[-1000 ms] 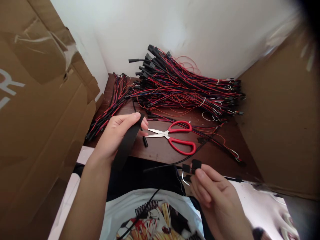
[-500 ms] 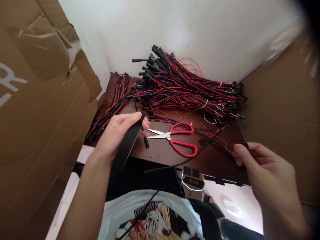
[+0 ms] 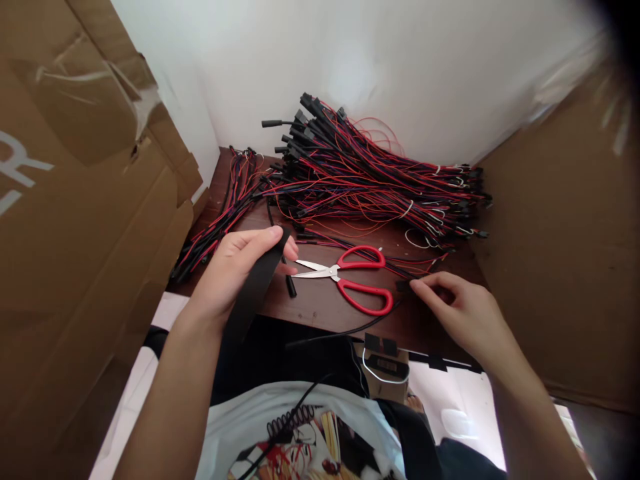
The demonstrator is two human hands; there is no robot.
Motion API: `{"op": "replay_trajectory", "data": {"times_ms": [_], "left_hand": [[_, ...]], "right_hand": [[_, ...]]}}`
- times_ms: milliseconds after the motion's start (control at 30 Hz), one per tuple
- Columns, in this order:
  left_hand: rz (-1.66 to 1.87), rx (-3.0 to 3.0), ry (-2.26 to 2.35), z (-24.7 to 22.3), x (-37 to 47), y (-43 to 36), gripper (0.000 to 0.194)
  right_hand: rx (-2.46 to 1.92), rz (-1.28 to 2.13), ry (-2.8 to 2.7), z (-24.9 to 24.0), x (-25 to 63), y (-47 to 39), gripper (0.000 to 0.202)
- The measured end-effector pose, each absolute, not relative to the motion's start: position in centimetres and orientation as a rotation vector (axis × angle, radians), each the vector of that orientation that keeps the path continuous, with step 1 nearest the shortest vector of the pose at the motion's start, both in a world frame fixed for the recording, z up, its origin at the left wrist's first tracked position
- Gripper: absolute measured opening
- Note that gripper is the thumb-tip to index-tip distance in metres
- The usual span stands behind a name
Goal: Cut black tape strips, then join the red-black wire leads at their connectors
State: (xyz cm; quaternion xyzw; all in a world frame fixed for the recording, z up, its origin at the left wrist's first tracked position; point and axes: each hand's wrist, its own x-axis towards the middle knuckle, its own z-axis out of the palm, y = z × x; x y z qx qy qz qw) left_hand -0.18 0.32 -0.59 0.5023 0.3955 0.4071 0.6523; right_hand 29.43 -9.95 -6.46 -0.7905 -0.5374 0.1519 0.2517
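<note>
A wide strip of black tape (image 3: 255, 287) hangs from my left hand (image 3: 240, 267), pinched between thumb and fingers. To the right, my right hand (image 3: 457, 307) has thumb and index finger pressed together at a small black piece (image 3: 402, 286) near the table's front; whether it grips that piece or a wire is hidden. Between my hands lie red-handled scissors (image 3: 334, 271), blades spread and pointing left. A black cable end (image 3: 291, 287) rests beside my left fingertips. Thin black and red wires run behind the scissors towards my right hand.
A big pile of red and black wires with connectors (image 3: 370, 173) lies at the back against the white wall. A smaller bundle (image 3: 225, 220) is at the left. Cardboard (image 3: 90, 200) stands at the left and more cardboard (image 3: 555, 240) at the right. Black pieces (image 3: 381, 343) stick at the front edge.
My right hand has moved left, closer to the scissors, and the black piece at its fingertips is now by the table surface. My left hand still holds the tape in about the same place.
</note>
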Motion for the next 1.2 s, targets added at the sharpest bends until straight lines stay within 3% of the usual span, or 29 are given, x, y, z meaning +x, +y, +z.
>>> {"op": "replay_trajectory", "data": {"times_ms": [367,567,1200], "left_hand": [[0.900,1.147,0.873,-0.8,-0.5,0.5,0.033],[0.906,1.143,0.837,-0.9,-0.8,0.6,0.034],[0.921,1.109,0.764,-1.4,-1.5,0.9,0.035]], "right_hand": [[-2.575,0.286,-2.111,-5.6,29.1,-6.7,0.027],[-2.612,0.355,-2.162,-4.6,28.9,-5.4,0.022],[-2.542,0.471,-1.980,-6.6,32.0,-5.8,0.046]]}}
